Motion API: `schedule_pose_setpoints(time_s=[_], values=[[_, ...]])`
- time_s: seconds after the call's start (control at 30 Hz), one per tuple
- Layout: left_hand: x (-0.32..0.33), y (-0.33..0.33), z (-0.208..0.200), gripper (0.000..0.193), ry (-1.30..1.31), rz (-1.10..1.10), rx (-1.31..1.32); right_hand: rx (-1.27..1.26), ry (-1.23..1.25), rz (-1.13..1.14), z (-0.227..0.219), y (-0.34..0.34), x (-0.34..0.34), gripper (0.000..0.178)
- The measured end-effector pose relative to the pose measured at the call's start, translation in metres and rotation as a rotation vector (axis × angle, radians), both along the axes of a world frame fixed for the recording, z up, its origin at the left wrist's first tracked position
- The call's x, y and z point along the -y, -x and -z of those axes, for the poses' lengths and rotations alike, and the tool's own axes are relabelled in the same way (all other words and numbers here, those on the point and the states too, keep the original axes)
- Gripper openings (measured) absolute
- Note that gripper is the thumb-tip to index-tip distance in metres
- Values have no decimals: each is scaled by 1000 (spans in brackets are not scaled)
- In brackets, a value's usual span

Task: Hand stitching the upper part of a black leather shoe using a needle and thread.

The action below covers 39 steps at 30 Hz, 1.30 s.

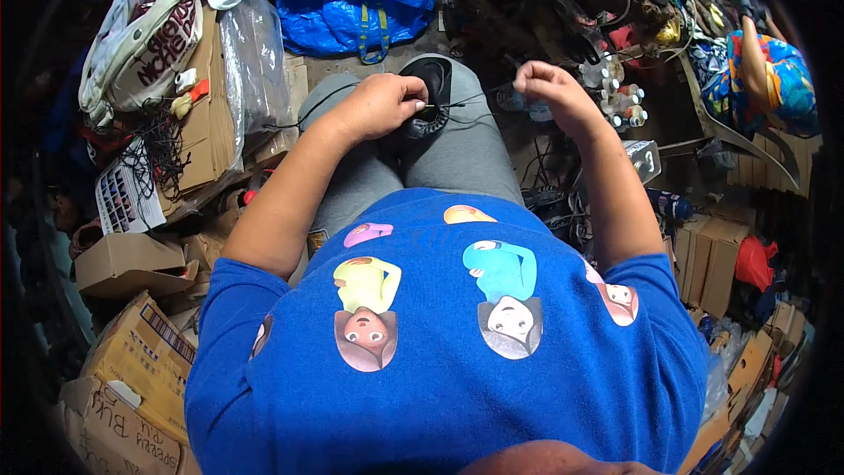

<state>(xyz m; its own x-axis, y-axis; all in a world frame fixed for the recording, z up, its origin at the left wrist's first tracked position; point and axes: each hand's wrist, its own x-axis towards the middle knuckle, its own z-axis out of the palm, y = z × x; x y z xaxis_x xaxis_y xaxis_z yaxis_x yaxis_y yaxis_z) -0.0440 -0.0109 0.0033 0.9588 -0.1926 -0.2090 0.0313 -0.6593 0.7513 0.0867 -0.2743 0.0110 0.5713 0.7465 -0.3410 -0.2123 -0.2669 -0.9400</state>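
Observation:
On my lap, between the grey-trousered thighs, rests a black shoe (432, 77), its opening facing up. My left hand (380, 107) is closed in a pinch against the shoe's near left side. A small pale tip shows by its thumb, and a black cord trails away to its left. Out to the right of the shoe, my right hand (552, 92) is raised with thumb and forefinger pressed together. A thin black thread (479, 98) runs from the shoe toward these fingers. The exact hold on its end is too small to see clearly.
A blue bag (360, 4) lies beyond my knees. Cardboard, plastic and a white cloth bag (145, 35) are piled at left. Several clear bottles (622, 105) stand at right, near a curved metal piece (734, 127). A person in bright patterned clothing (778, 79) is at far right.

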Motion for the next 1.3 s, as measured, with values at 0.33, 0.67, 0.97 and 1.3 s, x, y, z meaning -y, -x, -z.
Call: schedule_pose_setpoints(time_s=[0.33, 0.67, 0.97, 1.3], values=[[-5, 1, -1, 13, -103, 79, 47, 1288, 303, -379, -22, 26, -43, 15], [-26, 19, 5, 16, -214, 161, 336, 1336, 314, -621, -5, 28, -58, 5], [-44, 41, -34, 10, -201, 1, 341, 223, 39, 281, -18, -31, 35, 15], [-26, 38, -15, 12, -145, -39, 280, 601, -77, -136, -37, 9, -85, 32]])
